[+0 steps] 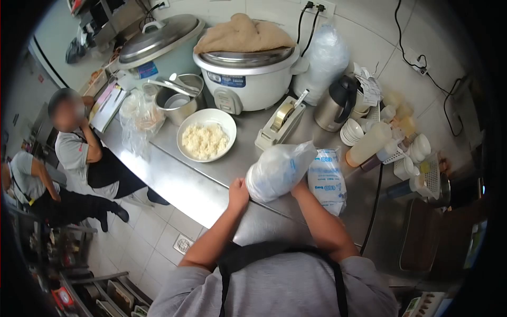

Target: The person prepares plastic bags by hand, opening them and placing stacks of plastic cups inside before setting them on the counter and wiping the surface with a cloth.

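Between my hands, just above the steel counter's front edge, is a bulging clear plastic bag with faint blue print and pale contents I cannot make out. My left hand grips its lower left side with curled fingers. On the other side, my right hand holds the bag, its fingers mostly hidden behind the plastic. Right beside it lies a flat pack of blue-printed plastic bags. A white bowl of rice stands to the left, and a tape dispenser sits behind the bag.
A large rice cooker with a brown cloth on its lid stands at the back. Left of it are a steel pot and a second cooker. A thermos and sauce bottles stand right. Two people are at left.
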Motion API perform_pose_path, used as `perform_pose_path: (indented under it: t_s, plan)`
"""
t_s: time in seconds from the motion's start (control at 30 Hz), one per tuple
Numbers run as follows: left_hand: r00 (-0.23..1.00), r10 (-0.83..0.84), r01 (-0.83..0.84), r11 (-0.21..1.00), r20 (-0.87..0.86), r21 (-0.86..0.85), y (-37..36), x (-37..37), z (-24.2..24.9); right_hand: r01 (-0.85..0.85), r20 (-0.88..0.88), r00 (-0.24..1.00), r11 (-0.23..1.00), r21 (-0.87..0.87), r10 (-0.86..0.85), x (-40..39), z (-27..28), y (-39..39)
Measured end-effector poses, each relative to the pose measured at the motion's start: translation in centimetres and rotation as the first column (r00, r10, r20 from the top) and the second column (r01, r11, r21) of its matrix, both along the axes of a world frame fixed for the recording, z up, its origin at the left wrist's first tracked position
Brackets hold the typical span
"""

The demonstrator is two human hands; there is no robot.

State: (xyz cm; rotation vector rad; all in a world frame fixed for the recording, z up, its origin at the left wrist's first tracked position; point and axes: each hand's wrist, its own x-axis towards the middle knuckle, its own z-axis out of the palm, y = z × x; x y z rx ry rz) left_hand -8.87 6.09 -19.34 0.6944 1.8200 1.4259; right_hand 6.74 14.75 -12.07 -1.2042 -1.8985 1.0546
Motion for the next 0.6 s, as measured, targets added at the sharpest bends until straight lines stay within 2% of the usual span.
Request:
perform_pose_path:
  t_s: [0.03,0.1,0.17,0.2,0.23,0.27,0.3,0.37,0.4,0.47,0.57,0.6]
  plan:
    - [0.987,0.042,-0.047,0.998,0.157,0.030,-0.5,0.5,0.4,0.006,-0.038,0.999,0.997,-0.082,-0.009,0.0,0.8,-0.3]
    - [0.971,0.010,-0.033,0.995,0.240,0.091,-0.7,-0.3,1.7,-0.007,-0.095,0.995,0.967,-0.254,-0.018,-0.1,1.5,-0.5]
    - [0.954,-0.028,-0.011,0.992,0.300,0.127,-1.6,-1.4,4.6,0.008,-0.224,0.972,0.969,-0.249,-0.065,1.3,0.3,0.7]
    - [0.972,-0.009,-0.059,0.958,0.235,0.281,-1.7,-1.2,6.9,0.015,-0.294,0.952,0.971,-0.239,-0.087,1.3,0.1,1.8]
    - [0.985,0.017,-0.089,0.897,0.169,0.432,-1.6,-0.9,9.6,-0.095,-0.622,0.780,0.969,-0.230,-0.071,1.0,1.9,2.1]
    - [0.991,-0.072,-0.010,0.807,0.116,0.590,-1.2,-0.9,11.9,-0.189,-0.861,0.504,0.964,-0.186,-0.067,1.1,4.8,1.8]
    - [0.987,-0.150,0.067,0.682,0.050,0.728,-0.7,-0.8,14.0,-0.180,-0.832,0.549,0.983,-0.024,0.080,1.1,7.8,1.4]
    - [0.961,-0.216,0.274,0.627,-0.175,0.729,0.5,0.0,17.3,-0.192,-0.688,0.633,0.933,0.306,0.356,0.2,12.3,0.3]
    - [0.927,-0.240,0.375,0.591,-0.288,0.715,1.0,0.5,18.1,-0.227,-0.603,0.686,0.907,0.356,0.408,-0.3,12.1,0.1]
    - [0.928,-0.303,0.370,0.667,-0.218,0.647,1.2,2.4,16.4,-0.307,-0.414,0.764,0.843,0.442,0.496,-0.9,10.7,-0.6]
    - [0.932,-0.326,0.355,0.732,-0.158,0.582,0.8,3.3,14.2,-0.284,-0.576,0.755,0.948,0.145,0.314,-0.5,8.3,-2.1]
    - [0.934,-0.329,0.350,0.748,-0.143,0.564,0.7,3.3,13.5,-0.230,-0.625,0.730,0.960,0.157,0.277,-1.1,8.1,-2.8]
